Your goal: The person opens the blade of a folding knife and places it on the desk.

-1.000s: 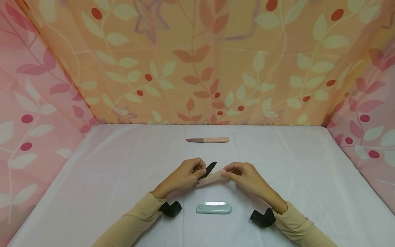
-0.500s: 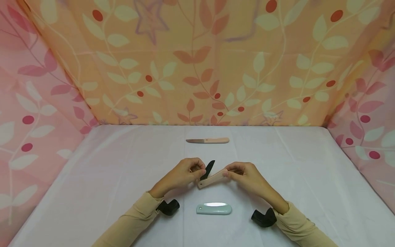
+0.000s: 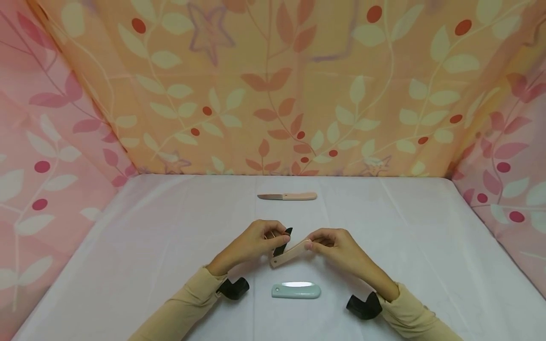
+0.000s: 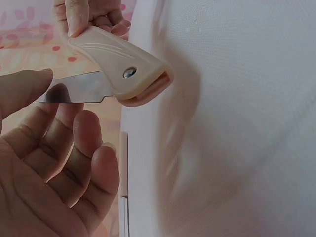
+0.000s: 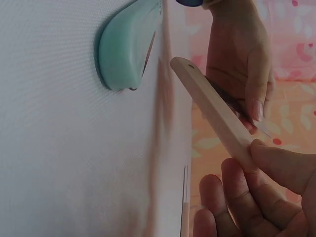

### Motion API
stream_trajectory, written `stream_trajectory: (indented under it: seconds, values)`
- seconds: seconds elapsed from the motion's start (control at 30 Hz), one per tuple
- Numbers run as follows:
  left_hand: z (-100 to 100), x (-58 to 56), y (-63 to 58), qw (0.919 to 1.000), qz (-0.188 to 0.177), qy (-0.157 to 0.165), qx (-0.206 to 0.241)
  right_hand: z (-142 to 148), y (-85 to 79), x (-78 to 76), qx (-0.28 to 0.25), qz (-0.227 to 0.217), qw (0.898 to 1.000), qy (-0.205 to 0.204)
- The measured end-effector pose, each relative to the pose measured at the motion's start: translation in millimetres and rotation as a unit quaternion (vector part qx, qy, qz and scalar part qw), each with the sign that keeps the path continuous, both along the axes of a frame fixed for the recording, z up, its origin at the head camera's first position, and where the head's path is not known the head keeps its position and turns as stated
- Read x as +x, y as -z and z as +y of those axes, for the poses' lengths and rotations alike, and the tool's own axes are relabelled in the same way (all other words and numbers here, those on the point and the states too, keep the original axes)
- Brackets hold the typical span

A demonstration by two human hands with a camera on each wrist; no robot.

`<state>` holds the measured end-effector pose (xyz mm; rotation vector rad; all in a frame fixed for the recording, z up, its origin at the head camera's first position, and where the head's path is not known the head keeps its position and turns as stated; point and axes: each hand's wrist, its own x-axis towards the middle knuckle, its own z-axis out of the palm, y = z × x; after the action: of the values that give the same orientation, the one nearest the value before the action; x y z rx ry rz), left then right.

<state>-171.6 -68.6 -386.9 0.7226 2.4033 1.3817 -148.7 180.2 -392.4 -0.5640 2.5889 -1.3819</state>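
Observation:
In front of me in the head view, a folding knife with a pale pink handle [image 3: 291, 254] is held above the table, its blade [image 3: 279, 250] partly swung out. My left hand [image 3: 255, 242] pinches the blade between thumb and fingers; the left wrist view shows the shiny blade [image 4: 89, 88] in that pinch and a rivet [image 4: 129, 72] at the pivot. My right hand [image 3: 341, 247] pinches the far end of the handle. Nearer me, a teal folding knife [image 3: 296, 291] lies folded on the table. Farther back, another pink-handled knife [image 3: 300, 196] lies unfolded, blade to the left.
A white cloth covers the table [image 3: 170, 203]. Patterned fabric walls stand at the back [image 3: 273, 94] and at both sides. Black camera mounts [image 3: 233, 288] are worn on both wrists, close to the teal knife's two sides.
The blade has swung wider from the handle and stands steeper. My left thumb and fingers have shifted right, nearer its tip. The pivot end sits slightly lower; my right hand keeps its hold.

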Motion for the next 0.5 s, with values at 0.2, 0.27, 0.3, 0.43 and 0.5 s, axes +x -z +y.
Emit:
stream_trajectory:
  seconds: [0.2, 0.27, 0.3, 0.43, 0.5]
  values:
    - [0.1, 1.1, -0.3, 0.9997, 0.024, 0.005, 0.008, -2.7, 0.5, 2.3, 0.002, -0.007, 1.0, -0.009]
    - [0.3, 1.4, -0.4, 0.9995, 0.03, 0.003, 0.014, -3.5, 0.2, 2.8, 0.001, -0.015, 1.0, -0.009]
    - [0.6, 1.6, -0.5, 0.9994, 0.031, 0.001, 0.016, -3.9, 0.1, 3.2, 0.0, -0.02, 1.0, -0.008]
    - [2.1, 2.5, 0.0, 0.999, 0.032, 0.002, 0.03, -4.5, 1.3, 4.1, -0.014, -0.025, 0.999, -0.024]
    - [2.9, 3.1, -0.1, 0.9989, 0.03, 0.002, 0.035, -4.9, 2.6, 4.5, -0.02, -0.021, 0.999, -0.033]
